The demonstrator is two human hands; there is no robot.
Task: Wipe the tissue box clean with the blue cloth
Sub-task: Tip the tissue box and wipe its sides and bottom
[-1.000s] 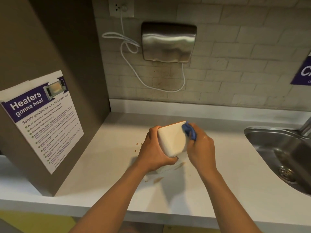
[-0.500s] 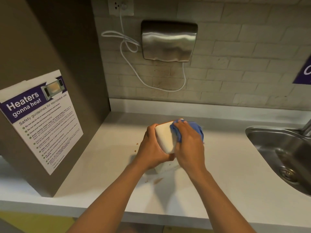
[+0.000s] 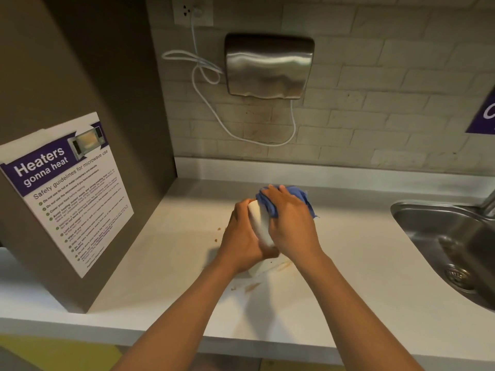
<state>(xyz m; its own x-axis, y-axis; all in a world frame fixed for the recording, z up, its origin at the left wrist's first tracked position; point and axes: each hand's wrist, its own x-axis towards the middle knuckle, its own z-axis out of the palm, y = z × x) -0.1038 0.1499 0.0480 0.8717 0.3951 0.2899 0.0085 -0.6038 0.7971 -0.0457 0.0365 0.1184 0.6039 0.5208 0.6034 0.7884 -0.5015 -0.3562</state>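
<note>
Progress: mid-wipe, I'd say. The blue cloth [image 3: 290, 202] is bunched against the upper right side of the tissue box [image 3: 261, 226], so wiping is underway, not finished.

Done so far: hard to call. The strip of box showing between the hands looks plain white with no marks I can pick out, but that's only one narrow face.

Left to do: probably the faces hidden under the palms plus the bottom end, which I can't see properly. Also can't tell if the opening side has been touched.

Box position: held tilted, upper end leaning away from the person, lower end down at or just above the countertop [image 3: 361, 263]. Roughly mid-counter, between the grey cabinet on the left and the sink [image 3: 439, 236] at the right edge, closer to the back edge than the front.

Left hand [image 3: 242, 236]: fingers curled round the left side of the box, steadying it.

Right hand [image 3: 292, 223]: laid over the cloth, fingers bent down onto it and pressing it to the box, cloth corners poking out past the knuckles.

Box look: white or cream, smooth, rounded edges, looks rigid rather than cardboard-floppy.

Counter mess: brownish smears and crumbs [image 3: 253, 286] right below the box and a few specks to its left, so setting the box back there could dirty it again.
</note>
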